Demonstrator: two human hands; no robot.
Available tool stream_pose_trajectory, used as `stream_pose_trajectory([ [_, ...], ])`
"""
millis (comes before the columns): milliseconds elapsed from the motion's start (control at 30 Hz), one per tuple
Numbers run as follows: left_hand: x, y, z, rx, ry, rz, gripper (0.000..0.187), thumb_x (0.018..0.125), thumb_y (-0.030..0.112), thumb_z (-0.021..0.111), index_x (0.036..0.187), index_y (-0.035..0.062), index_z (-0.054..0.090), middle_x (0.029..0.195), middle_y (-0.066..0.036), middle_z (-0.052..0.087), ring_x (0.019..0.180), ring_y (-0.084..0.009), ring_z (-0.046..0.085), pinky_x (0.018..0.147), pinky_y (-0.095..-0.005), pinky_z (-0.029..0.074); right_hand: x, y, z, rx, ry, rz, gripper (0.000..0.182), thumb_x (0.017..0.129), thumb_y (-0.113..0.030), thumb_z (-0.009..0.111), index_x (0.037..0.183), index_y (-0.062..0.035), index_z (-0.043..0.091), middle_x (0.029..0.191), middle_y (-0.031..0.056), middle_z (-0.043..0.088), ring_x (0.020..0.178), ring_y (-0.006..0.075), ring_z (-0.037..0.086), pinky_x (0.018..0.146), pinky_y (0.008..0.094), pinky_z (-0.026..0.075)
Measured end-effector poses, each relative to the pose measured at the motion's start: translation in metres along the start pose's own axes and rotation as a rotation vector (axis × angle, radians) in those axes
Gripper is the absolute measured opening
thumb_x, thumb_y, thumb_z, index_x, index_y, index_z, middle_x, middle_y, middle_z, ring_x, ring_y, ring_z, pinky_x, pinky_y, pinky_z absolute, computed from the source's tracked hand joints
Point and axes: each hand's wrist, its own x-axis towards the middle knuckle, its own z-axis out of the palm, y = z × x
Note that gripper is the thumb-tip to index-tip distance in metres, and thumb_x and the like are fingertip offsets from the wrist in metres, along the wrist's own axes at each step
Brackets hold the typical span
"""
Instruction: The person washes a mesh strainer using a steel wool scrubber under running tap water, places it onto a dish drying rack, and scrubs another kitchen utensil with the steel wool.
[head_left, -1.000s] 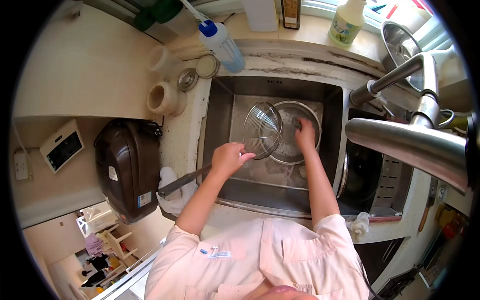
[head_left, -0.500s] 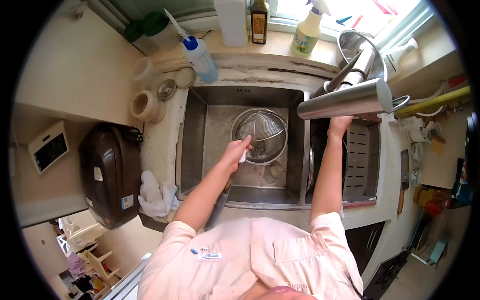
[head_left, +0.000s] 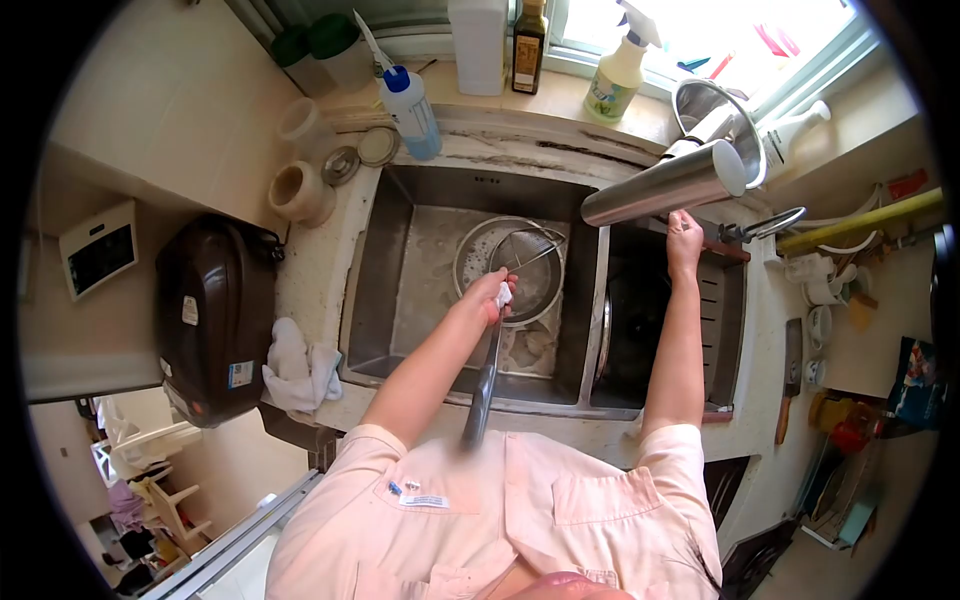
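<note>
My left hand is closed on the long handle of a strainer, with a small white cloth or sponge pressed in its fingers. The strainer's wire mesh head is tilted over a round metal bowl in the left sink basin. Foam and water show in the bowl. My right hand is curled over the right basin, just under a thick brushed-metal cylinder that looks like part of the faucet. What its fingers grip is hidden.
The left basin adjoins a right basin holding a dark pan and a slotted metal rack. A spray bottle, a blue-capped bottle and a metal bowl stand behind. A white cloth lies left; a knife lies right.
The strainer has turned from facing up to a steep tilt, and its handle has swung rightward and up. The view has shifted; the metal cylinder now covers less of my right hand.
</note>
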Motion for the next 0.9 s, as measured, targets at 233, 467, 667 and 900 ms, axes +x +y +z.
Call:
stream_pose_trajectory([
  [233, -0.009, -0.006, 0.010, -0.049, -0.008, 0.034, 0.025, 0.094, 0.039, 0.040, 0.086, 0.0180, 0.052, 0.062, 0.007, 0.050, 0.046, -0.0101, 0.042, 0.043, -0.0279, 0.031, 0.006, 0.008, -0.004, 0.116, -0.071, 0.090, 0.037, 0.085, -0.018, 0.052, 0.113, 0.0049, 0.057, 0.110, 0.0170, 0.061, 0.101, 0.0211, 0.057, 0.091, 0.0294, 0.040],
  [467, -0.011, -0.009, 0.006, -0.237, -0.114, 0.009, 0.025, 0.094, 0.039, 0.041, 0.082, 0.0178, 0.048, 0.060, 0.007, 0.045, 0.044, -0.0095, 0.037, 0.040, -0.0261, 0.027, 0.010, 0.017, -0.006, 0.123, -0.114, 0.088, 0.036, 0.086, -0.018, 0.052, 0.114, 0.0044, 0.057, 0.111, 0.0167, 0.061, 0.102, 0.0209, 0.056, 0.092, 0.0293, 0.040],
  [667, 0.005, -0.020, -0.012, -0.307, -0.252, -0.007, 0.026, 0.092, 0.040, 0.043, 0.082, 0.0165, 0.049, 0.062, 0.005, 0.047, 0.047, -0.0114, 0.041, 0.042, -0.0275, 0.029, 0.005, 0.011, -0.010, 0.402, -0.123, 0.198, 0.038, 0.090, -0.022, 0.054, 0.119, 0.0023, 0.054, 0.097, 0.0025, 0.058, 0.075, 0.0071, 0.048, 0.067, 0.0238, 0.043],
  [900, -0.007, -0.027, -0.008, -0.247, -0.184, 0.121, 0.027, 0.092, 0.040, 0.044, 0.079, 0.0162, 0.049, 0.060, 0.005, 0.046, 0.045, -0.0097, 0.039, 0.040, -0.0268, 0.028, -0.017, -0.007, -0.006, 0.258, 0.039, 0.317, 0.037, 0.090, -0.027, 0.054, 0.113, 0.0014, 0.051, 0.088, 0.0035, 0.056, 0.074, 0.0099, 0.050, 0.067, 0.0243, 0.042],
])
